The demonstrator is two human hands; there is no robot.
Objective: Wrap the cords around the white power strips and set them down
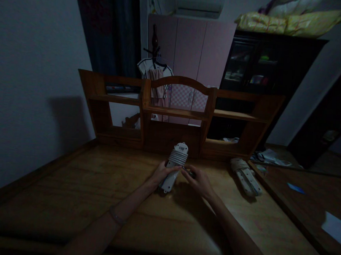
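Note:
A white power strip (172,177), its cord (178,157) wound in several turns round its upper part, is held tilted above the wooden desk. My left hand (160,174) is closed round its lower left side, thumb lying across it just under the coils. To the right of the strip, my right hand (198,179) has its fingers pinched close to the lowest coil. A small dark thing shows between those fingers, too dim to name. A second power strip (248,181), also with its cord wrapped round it, lies on the desk at the right.
A wooden shelf unit (175,113) stands along the back of the desk (98,200). At the left is a wall (33,78). On the lower surface at the right are a blue packet (295,188) and white paper (336,227).

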